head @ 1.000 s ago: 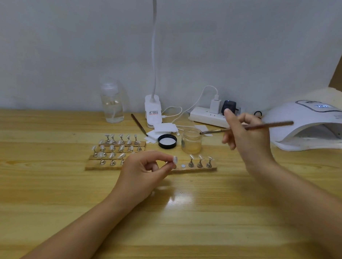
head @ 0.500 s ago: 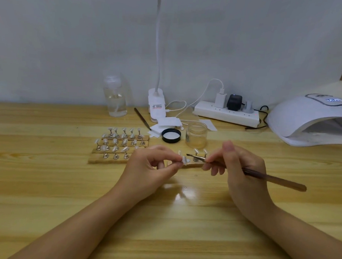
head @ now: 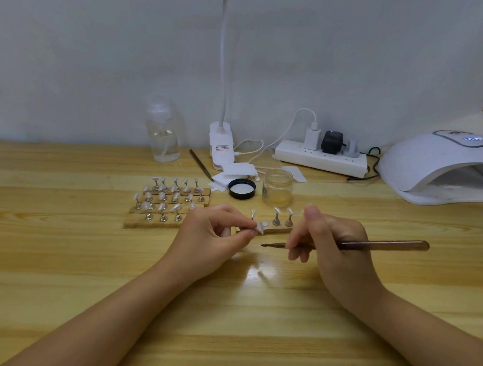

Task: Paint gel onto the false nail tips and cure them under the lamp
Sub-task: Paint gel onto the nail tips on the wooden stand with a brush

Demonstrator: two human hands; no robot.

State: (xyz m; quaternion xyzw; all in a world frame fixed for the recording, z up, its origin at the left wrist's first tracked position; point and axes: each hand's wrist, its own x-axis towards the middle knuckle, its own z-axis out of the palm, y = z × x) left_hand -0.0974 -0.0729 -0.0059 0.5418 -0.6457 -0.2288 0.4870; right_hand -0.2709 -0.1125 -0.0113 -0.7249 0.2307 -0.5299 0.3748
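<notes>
My left hand [head: 215, 232] pinches a small white false nail tip [head: 259, 228] on its stand, held just above the wooden table. My right hand [head: 332, 243] grips a brown gel brush [head: 385, 244], its dark tip pointing left a little below and to the right of the nail tip, not touching it. Behind my hands lies a wooden strip [head: 271, 229] with a few nail tips on metal stands. To the left, more wooden strips [head: 160, 206] carry several tips. A small glass jar [head: 278, 188] of gel stands open. The white curing lamp [head: 437, 168] sits at the far right.
A black jar lid [head: 242, 188] and white wipes [head: 239, 171] lie by the jar. A second brush [head: 200, 164], a clear liquid bottle [head: 163, 134], a clip lamp base [head: 221, 145] and a power strip [head: 320, 159] with cables line the back edge by the wall.
My right hand brought the brush from the jar down to the nail tip, then drew it slightly lower and away. My left hand stayed in place, still pinching the tip.
</notes>
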